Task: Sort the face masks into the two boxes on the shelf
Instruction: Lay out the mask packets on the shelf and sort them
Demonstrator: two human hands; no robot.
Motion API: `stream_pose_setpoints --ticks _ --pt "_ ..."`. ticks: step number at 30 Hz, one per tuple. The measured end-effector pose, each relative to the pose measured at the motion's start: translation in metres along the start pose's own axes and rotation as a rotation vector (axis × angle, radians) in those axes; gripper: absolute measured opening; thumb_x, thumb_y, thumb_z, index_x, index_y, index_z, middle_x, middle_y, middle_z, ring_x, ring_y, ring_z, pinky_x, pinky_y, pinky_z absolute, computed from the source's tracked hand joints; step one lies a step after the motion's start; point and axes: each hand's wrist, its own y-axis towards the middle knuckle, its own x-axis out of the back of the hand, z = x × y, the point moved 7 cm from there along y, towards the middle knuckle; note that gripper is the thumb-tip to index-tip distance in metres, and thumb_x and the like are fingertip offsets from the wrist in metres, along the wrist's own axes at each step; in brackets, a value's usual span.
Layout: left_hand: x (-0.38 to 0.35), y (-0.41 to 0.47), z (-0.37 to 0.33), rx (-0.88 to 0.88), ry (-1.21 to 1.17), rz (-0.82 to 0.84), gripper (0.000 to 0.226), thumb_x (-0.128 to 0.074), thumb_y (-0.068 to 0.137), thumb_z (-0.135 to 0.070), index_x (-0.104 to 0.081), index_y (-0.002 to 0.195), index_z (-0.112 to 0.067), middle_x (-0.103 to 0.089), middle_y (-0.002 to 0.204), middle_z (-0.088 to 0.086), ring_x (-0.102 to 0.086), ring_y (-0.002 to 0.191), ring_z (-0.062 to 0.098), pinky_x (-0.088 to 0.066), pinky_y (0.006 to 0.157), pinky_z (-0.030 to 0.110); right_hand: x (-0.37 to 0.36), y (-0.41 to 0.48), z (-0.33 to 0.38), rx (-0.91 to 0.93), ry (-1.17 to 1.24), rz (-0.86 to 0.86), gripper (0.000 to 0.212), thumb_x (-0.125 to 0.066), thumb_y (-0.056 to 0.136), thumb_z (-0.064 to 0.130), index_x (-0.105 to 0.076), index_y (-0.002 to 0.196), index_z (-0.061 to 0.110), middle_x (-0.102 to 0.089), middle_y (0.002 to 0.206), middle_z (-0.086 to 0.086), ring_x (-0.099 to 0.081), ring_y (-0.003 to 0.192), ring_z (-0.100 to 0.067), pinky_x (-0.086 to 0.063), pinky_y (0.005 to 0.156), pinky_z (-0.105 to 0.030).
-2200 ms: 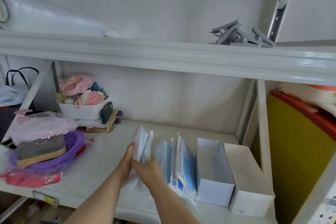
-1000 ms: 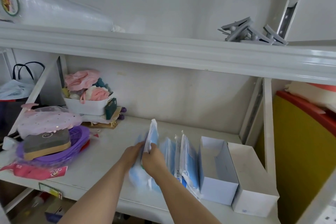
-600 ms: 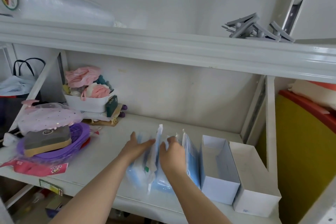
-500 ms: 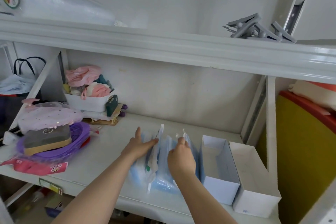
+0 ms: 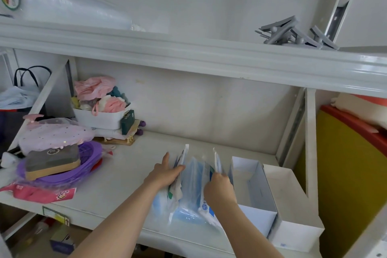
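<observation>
Left hand (image 5: 165, 174) pinches the outermost mask packets (image 5: 194, 190) between thumb and fingers; the packets stand on edge on the shelf (image 5: 125, 184), just left of the first white box (image 5: 257, 220); right hand (image 5: 219, 189) grips those closest to that box; the second box (image 5: 293, 230) adjoins it rightward.

A home storage corner: white metal shelving (image 5: 188, 56) crowded with a basket of bath puffs (image 5: 100, 115), clothes pegs (image 5: 293, 33) and a purple basket (image 5: 69, 174).

Bright, soft, even light; glare on the upper shelf (image 5: 345, 73); wide-angle bending at borders; right hand (image 5: 219, 191) slightly blurred.
</observation>
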Motion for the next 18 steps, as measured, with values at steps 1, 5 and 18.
stream_pose_setpoints --ticks 1,5,18 --pt "-0.001 -0.001 -0.001 -0.001 0.008 0.000 0.093 -0.049 0.079 -0.069 -0.001 0.152 -0.039 -0.030 0.154 0.014 -0.040 0.136 0.033 -0.035 0.110 0.045 -0.002 -0.002 0.001 0.002 -0.009 0.015 0.030 -0.041 0.091 0.000 -0.054 0.118 0.006 -0.057 0.120 -0.013 -0.063 0.108 -0.030 -0.052 0.087 -0.034" --pt "-0.004 -0.004 -0.003 0.008 0.038 -0.004 0.093 -0.044 0.075 -0.072 -0.002 0.152 -0.041 -0.032 0.152 0.012 -0.044 0.133 0.033 -0.037 0.109 0.046 0.004 -0.006 0.003 0.030 0.007 -0.058 0.032 -0.046 0.090 -0.006 -0.055 0.117 0.009 -0.061 0.112 -0.009 -0.065 0.098 -0.027 -0.053 0.083 -0.034" --pt "-0.005 -0.008 -0.006 -0.012 0.014 0.000 0.091 -0.042 0.073 -0.073 -0.004 0.150 -0.044 -0.034 0.152 0.010 -0.046 0.131 0.032 -0.038 0.107 0.045 -0.016 -0.008 0.011 0.120 -0.172 0.076 0.039 -0.052 0.092 0.020 -0.050 0.128 0.005 -0.035 0.144 -0.019 -0.062 0.106 -0.029 -0.052 0.084 -0.032"
